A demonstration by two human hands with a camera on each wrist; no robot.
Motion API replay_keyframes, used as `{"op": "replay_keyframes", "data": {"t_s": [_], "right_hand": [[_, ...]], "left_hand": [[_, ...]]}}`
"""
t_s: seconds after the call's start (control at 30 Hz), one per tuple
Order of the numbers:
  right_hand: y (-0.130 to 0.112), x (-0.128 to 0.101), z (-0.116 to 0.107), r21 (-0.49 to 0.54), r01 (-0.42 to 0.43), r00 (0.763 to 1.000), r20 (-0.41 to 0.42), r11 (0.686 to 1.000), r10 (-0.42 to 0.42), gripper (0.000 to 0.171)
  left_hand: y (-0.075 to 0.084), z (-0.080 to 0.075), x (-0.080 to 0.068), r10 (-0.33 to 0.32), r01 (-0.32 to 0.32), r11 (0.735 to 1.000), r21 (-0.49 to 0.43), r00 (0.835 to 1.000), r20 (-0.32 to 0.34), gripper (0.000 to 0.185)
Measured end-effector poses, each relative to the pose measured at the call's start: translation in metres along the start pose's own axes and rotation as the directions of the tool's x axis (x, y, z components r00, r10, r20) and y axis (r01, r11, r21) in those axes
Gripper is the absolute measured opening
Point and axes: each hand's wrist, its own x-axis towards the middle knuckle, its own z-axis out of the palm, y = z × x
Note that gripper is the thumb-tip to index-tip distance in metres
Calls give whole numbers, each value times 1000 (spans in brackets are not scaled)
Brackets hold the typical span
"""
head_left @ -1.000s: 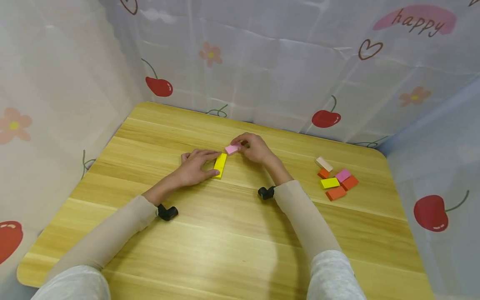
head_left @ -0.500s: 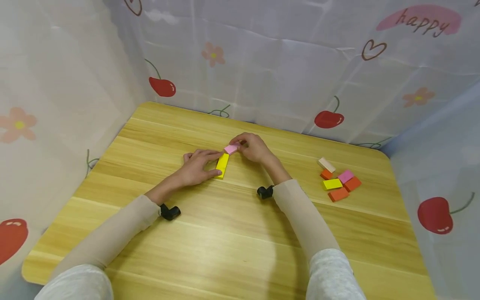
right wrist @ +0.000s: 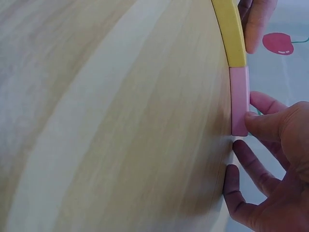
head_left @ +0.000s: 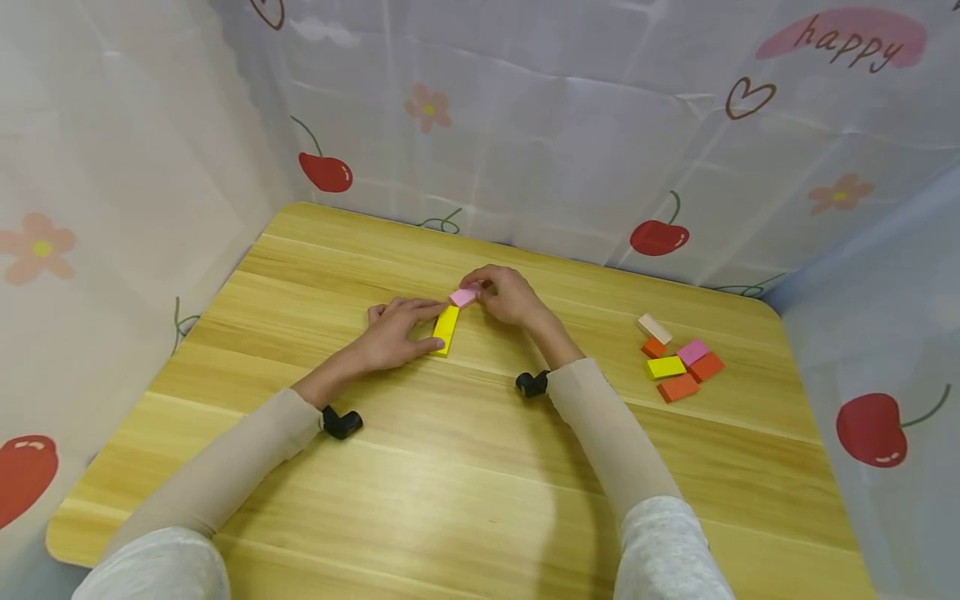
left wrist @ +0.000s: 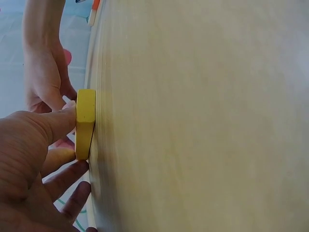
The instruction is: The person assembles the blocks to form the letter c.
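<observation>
Your left hand [head_left: 393, 336] lies on the wooden table [head_left: 450, 467] a little toward the far edge from its middle, its straight fingers and thumb pressed against the left side of the long yellow block [head_left: 446, 329], which rests flat on the wood; the left wrist view shows your thumb tip against the block's near end [left wrist: 85, 123] and the other fingers spread on the table beside it. Your right hand [head_left: 508, 295] is just past it, pinching the small pink block [head_left: 464, 296] between thumb and fingertips. That pink block sits on the table end to end with the yellow one, and the right wrist view shows the two touching in one line, pink [right wrist: 239, 99] nearest your fingers [right wrist: 264, 123] and yellow [right wrist: 231, 31] beyond it. Both of your forearms come in from the near edge in beige sleeves, each with a small black camera at the wrist. Toward the right edge of the table, well apart from your hands, lies a loose cluster of blocks [head_left: 677, 360]: a pale wooden one at the far side, then orange, pink, yellow and two more orange ones, several touching. A curtain printed with cherries and flowers [head_left: 525, 125] hangs round the table on the far and side edges.
</observation>
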Motion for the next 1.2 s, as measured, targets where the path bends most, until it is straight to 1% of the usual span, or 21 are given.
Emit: {"op": "replay_keyframes", "data": {"t_s": [0.37,0.57,0.67,0.87,1.0,1.2], "right_hand": [[3,-2,2,-8,9,1000,-6,1000,-9,32],[5,-9,-1,63,-9,1000,-22,998,11,39],[9,-14,-4,72,-23,999,-29,997,25,42],[23,-40,-17,89,-64,998,-21,994,66,44],[35,-61,-33,77,-92,996,-6,993,93,46],[56,-97,-57,49,-152,988,3,987,152,50]], "left_hand": [[-1,2,0,3,-3,1000,0,1000,-2,70],[1,1,0,0,0,1000,0,1000,-5,70],[1,0,-1,-2,2,1000,2,1000,-8,70],[4,0,0,-3,3,1000,-6,1000,-9,70],[6,-2,1,-1,1,1000,-10,1000,-15,69],[3,0,0,-1,1,1000,-14,1000,-20,70]]}}
